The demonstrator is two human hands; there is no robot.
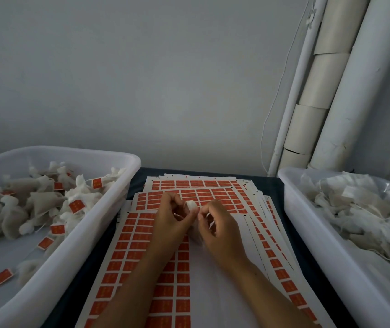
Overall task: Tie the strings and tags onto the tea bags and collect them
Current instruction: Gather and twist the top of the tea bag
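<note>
- Sheets of orange tag stickers cover the table, many tags unused.
- Left hand and right hand pinch one small white tea bag between them, above the sheets.
- Left bin holds tagged bags: partly done.
- Right bin remains heaped with untagged bags; nothing obstructs.

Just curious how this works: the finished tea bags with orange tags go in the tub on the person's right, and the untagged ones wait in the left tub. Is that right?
Sides are swapped. In the head view, the tagged tea bags lie in the left tub, and the untagged bags wait in the right tub.
</note>
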